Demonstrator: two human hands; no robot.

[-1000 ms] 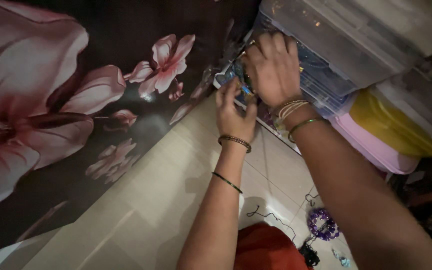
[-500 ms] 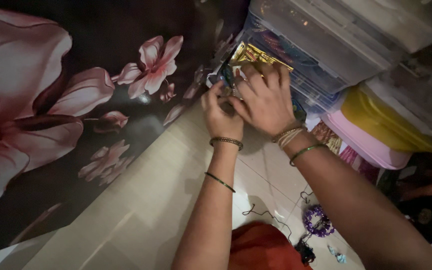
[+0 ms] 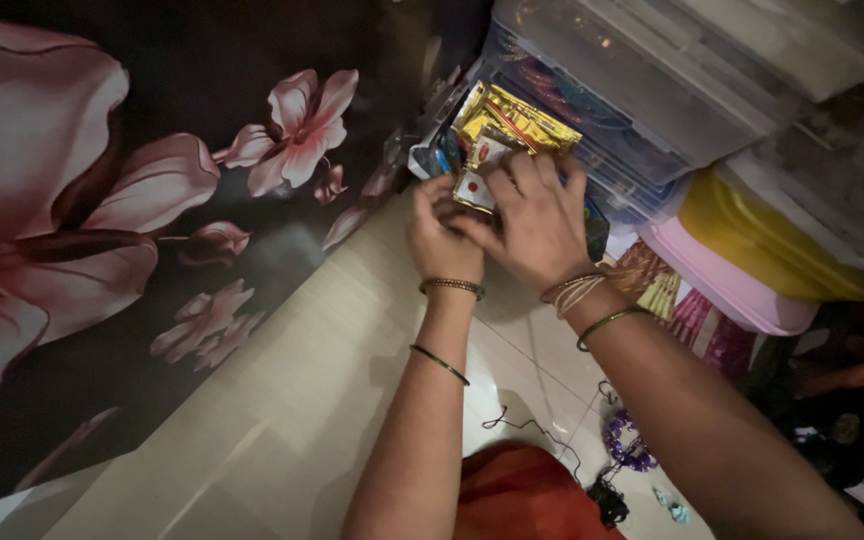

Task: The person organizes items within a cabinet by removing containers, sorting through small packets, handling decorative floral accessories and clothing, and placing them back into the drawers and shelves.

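Note:
My left hand and my right hand meet low on the floor in front of a stack of clear plastic drawers. Together they grip a bundle of shiny packets, gold foil on top with a small white card below. My right fingers lie over the packets, and my left fingers pinch their lower left edge. Both wrists wear bangles.
A dark cloth with big pink flowers hangs at the left. Pink and yellow boxes stand at the right. On the pale floor tiles lie a purple bead bracelet, a black thread and orange cloth.
Both hands have drawn back from the drawers toward me, bringing the gold packets out into view. The right hand has slid down off the drawer front.

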